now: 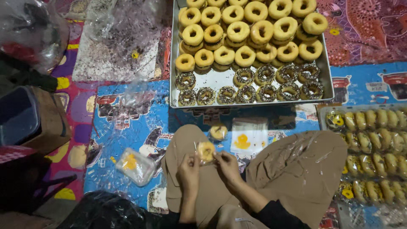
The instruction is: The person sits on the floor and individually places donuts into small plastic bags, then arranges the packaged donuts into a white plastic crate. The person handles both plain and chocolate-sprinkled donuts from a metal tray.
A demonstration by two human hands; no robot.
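A single doughnut [206, 151], pale and sugar-dusted, sits inside a small clear plastic bag held above the person's lap. Being a ring, it has no long axis; its flat face is turned up towards the camera, tilted slightly away, and the bag's open edge seems to point up and to the left, though the thin film is hard to trace.

The left hand [188, 169] pinches the bag's left edge between thumb and fingers, the fingers curled in. The right hand [227, 165] grips the right edge the same way, thumb and fingertips pressed together on the plastic. Both wrists rest over the person's tan trousers [296, 165], knees spread on a colourful printed floor mat [127, 123].

Just beyond the hands a second bare doughnut [218, 132] lies on the mat, and beside it a flat stack of empty clear bags [249, 136]. A loosely filled plastic pouch [135, 166] lies to the left of the knee.

Farther out stands a large metal tray [327, 80], with plain doughnuts [250, 32] piled at the back and sprinkle-covered ones [254, 87] in two rows at the front. To the right, rows of already bagged doughnuts [373, 148] lie close together.
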